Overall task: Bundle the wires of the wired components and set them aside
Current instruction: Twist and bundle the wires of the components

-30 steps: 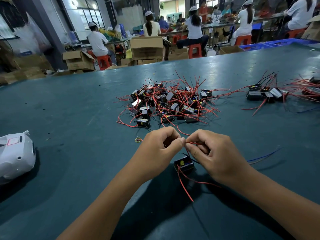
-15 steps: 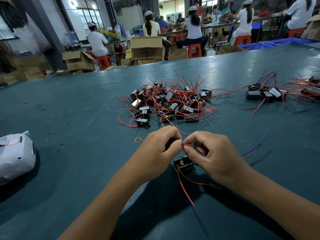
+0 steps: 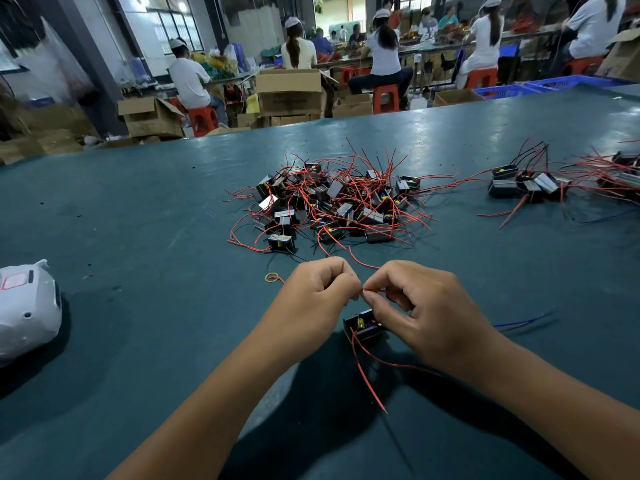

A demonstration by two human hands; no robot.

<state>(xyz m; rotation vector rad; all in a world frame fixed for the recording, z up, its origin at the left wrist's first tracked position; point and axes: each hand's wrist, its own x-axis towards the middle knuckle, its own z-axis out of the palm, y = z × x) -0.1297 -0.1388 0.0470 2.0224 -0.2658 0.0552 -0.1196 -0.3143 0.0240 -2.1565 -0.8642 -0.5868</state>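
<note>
Component: small black box on the table, near centre, below and between the hands; part hidden by the right hand.
Red wire: leaves the component toward the near side; free end lies on the table. A second red lead runs right under the right wrist.
Left hand: fingers curled; thumb and forefinger tips together, pinching a red wire end.
Right hand: fingers curled; thumb and forefinger clamped on the same wire, tips almost touching the left hand's.
Blue wire: on the table, right of the right hand.
Rubber band: yellow loop, just left of the left hand.
White housing: left edge, well apart from the hands.
Pile: loose components with tangled red wires, centre, beyond the hands.
Group: components at far right, apart from the pile.
Boxes: open cartons beyond the table's far edge; contents cannot be seen.
Crate: blue, far right; contents not visible.
</note>
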